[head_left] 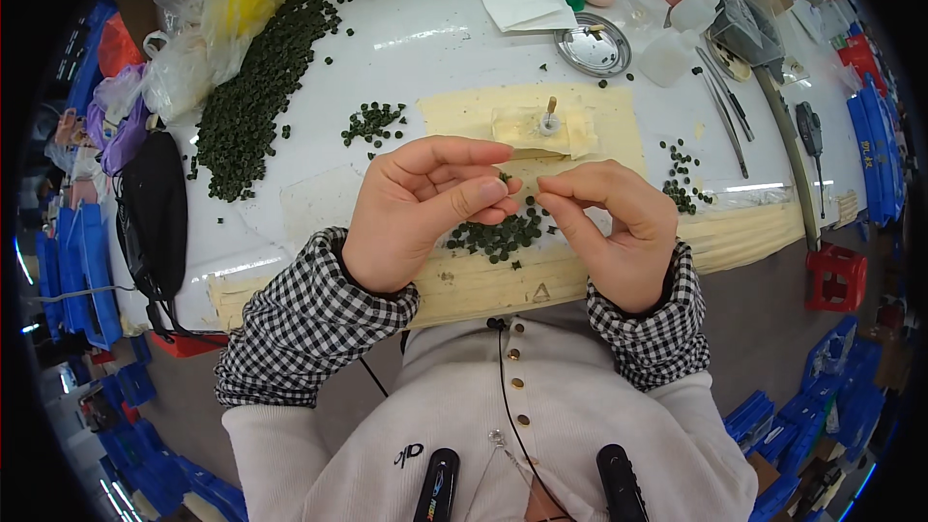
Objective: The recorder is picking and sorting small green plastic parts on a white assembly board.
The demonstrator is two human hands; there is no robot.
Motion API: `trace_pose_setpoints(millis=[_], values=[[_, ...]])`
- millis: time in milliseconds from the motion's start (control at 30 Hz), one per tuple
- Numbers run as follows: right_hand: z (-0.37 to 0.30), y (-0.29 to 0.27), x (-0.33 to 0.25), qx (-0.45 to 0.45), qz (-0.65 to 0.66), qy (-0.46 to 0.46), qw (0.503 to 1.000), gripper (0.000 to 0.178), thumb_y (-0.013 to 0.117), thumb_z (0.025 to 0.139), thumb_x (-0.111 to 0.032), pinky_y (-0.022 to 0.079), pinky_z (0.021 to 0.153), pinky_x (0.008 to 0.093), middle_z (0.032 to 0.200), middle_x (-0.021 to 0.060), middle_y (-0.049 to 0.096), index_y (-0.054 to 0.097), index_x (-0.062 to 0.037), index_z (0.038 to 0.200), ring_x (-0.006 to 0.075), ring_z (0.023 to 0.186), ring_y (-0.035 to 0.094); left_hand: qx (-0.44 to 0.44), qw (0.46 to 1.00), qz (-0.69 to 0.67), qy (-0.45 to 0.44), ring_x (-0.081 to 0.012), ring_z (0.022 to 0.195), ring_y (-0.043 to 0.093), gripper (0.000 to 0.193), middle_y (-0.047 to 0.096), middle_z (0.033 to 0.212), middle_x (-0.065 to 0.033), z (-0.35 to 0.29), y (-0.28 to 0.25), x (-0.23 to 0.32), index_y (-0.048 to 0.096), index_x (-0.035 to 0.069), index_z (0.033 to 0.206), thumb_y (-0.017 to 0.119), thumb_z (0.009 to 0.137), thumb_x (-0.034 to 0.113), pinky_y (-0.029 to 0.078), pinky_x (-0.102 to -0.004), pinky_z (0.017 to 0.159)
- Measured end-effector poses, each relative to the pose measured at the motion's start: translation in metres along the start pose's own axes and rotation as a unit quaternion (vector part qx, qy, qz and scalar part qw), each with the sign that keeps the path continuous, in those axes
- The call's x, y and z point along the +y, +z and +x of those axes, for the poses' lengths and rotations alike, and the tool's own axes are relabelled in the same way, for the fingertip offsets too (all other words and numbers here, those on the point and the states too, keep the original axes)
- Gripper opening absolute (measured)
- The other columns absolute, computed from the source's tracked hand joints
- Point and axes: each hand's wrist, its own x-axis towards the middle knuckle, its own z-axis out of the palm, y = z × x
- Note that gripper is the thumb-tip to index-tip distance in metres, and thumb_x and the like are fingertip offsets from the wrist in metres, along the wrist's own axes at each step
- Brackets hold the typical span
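Note:
My left hand [421,203] is raised over the near part of the table, thumb and fingers pinched on a small dark green piece [505,177]. Facing it, my right hand [619,222] has thumb and forefinger pressed together; whatever lies between those tips is too small to make out. Below and between the hands lies a loose group of small dark green pieces [498,237] on the taped table edge. Just beyond the hands stands a small block wrapped in cream tape [580,129], with a short upright brown peg [551,106] on it.
A large heap of dark green pieces [271,87] spreads at the left, with a smaller cluster [370,123] beside it. More pieces [682,184] lie right, near tweezers [727,116]. A round metal dish [593,44] and white papers [522,2] sit at the back. A black pouch [155,213] hangs left.

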Motion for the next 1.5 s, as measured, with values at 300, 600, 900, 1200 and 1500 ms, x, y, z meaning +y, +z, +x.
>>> trace_pose_setpoints(millis=[300, 600, 900, 1200, 1500], values=[[0.006, 0.012, -0.003, 0.024, -0.067, -0.106, 0.992, 0.017, 0.072, 0.075, 0.006, 0.052, 0.057, 0.0256, 0.082, 0.0111, 0.066, 0.068, 0.0014, 0.091, 0.0197, 0.066, 0.066, -0.01, 0.996, 0.061, 0.063, -0.0177, 0.087, 0.068, 0.015, 0.069, 0.097, -0.0159, -0.005, 0.001, -0.006, 0.064, -0.008, 0.1, 0.063, 0.086, -0.008, 0.057, -0.0261, 0.08], [0.003, 0.014, 0.0, 0.029, -0.075, -0.122, 0.989, 0.02, 0.073, 0.073, 0.005, 0.051, 0.053, 0.0261, 0.081, 0.0108, 0.065, 0.069, 0.0007, 0.091, 0.0188, 0.063, 0.064, -0.019, 0.985, 0.123, 0.121, -0.0166, 0.088, 0.067, 0.017, 0.068, 0.095, -0.0138, -0.007, 0.0, -0.006, 0.066, -0.007, 0.097, 0.066, 0.081, -0.012, 0.056, -0.0258, 0.082], [0.002, 0.013, 0.0, 0.015, -0.057, -0.123, 0.991, 0.023, 0.073, 0.07, 0.007, 0.05, 0.052, 0.025, 0.078, 0.0095, 0.064, 0.069, 0.0011, 0.091, 0.0171, 0.062, 0.063, -0.014, 0.981, 0.149, 0.12, -0.0167, 0.086, 0.066, 0.016, 0.068, 0.093, -0.0141, -0.008, 0.0, -0.006, 0.066, -0.006, 0.095, 0.067, 0.08, -0.012, 0.055, -0.0261, 0.08], [0.002, 0.013, 0.0, 0.016, -0.054, -0.112, 0.992, 0.02, 0.072, 0.073, 0.007, 0.051, 0.054, 0.0252, 0.079, 0.0105, 0.065, 0.069, 0.0014, 0.092, 0.0182, 0.064, 0.064, -0.002, 0.988, 0.125, 0.093, -0.0163, 0.086, 0.068, 0.014, 0.069, 0.093, -0.0149, -0.008, 0.0, -0.007, 0.066, -0.008, 0.095, 0.067, 0.081, -0.01, 0.056, -0.0243, 0.079], [-0.003, 0.004, 0.002, -0.009, 0.12, 0.056, 0.991, 0.012, 0.069, 0.083, 0.003, 0.055, 0.072, 0.0254, 0.09, 0.0111, 0.068, 0.066, 0.004, 0.094, 0.0151, 0.079, 0.068, -0.005, 0.991, 0.118, 0.056, -0.0192, 0.083, 0.069, 0.013, 0.068, 0.092, -0.0164, -0.01, 0.006, -0.005, 0.062, -0.005, 0.098, 0.063, 0.086, -0.008, 0.058, -0.0273, 0.073]])
